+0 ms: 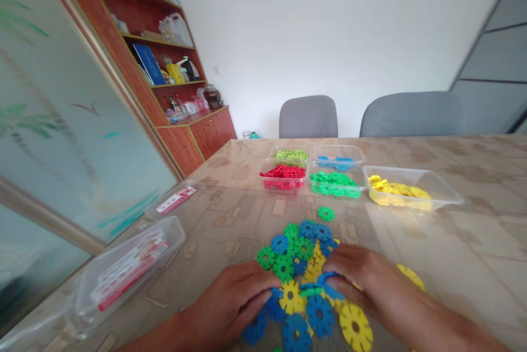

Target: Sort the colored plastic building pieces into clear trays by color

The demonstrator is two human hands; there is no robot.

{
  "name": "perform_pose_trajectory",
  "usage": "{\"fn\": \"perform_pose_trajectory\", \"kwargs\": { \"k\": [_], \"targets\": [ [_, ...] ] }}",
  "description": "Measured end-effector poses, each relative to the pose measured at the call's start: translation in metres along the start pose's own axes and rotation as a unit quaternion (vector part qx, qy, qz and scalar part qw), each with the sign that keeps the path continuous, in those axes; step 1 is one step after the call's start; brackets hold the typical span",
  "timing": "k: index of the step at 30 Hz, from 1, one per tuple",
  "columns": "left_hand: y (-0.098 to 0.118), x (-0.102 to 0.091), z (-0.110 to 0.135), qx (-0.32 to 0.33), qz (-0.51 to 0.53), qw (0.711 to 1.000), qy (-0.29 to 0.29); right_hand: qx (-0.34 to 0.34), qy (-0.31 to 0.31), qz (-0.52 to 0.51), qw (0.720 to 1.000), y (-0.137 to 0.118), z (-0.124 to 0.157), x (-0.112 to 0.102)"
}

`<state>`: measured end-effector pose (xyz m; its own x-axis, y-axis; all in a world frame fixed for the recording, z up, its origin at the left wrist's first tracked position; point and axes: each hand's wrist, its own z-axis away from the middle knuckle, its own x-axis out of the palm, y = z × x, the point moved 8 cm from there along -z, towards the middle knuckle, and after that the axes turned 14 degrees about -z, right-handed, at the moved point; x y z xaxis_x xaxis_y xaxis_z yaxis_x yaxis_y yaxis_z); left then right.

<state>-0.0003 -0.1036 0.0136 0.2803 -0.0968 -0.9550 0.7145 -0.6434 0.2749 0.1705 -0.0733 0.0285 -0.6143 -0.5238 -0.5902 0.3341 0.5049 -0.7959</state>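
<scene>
my left hand (241,297) curls nearly closed beside a yellow notched disc (285,298); i can't tell whether it grips anything. between my hands, blue, green and yellow pieces lie in a loose, overlapping pile (288,272). my right hand (358,271) seems to pinch a blue notched disc (328,276), thumb near fingers. a slack pinch could drop it; a sideways nudge could scatter the pile.
</scene>
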Motion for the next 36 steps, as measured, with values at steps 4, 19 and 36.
{"fn": "perform_pose_trajectory", "kwargs": {
  "k": [4, 19, 36],
  "targets": [
    [-0.005, -0.009, -0.014, -0.023, 0.048, 0.998, 0.024, 0.047, 0.006, 0.018, 0.999, 0.028, 0.002, -0.008],
    [0.01, 0.017, -0.049, -0.029, 0.063, 0.996, -0.048, 0.071, -0.024, -0.02, 0.997, 0.051, 0.015, -0.057],
    [0.007, 0.052, -0.04, -0.014, -0.007, 0.99, -0.141, 0.162, 0.003, -0.043, 0.986, 0.082, 0.026, -0.073]
  ]
}}
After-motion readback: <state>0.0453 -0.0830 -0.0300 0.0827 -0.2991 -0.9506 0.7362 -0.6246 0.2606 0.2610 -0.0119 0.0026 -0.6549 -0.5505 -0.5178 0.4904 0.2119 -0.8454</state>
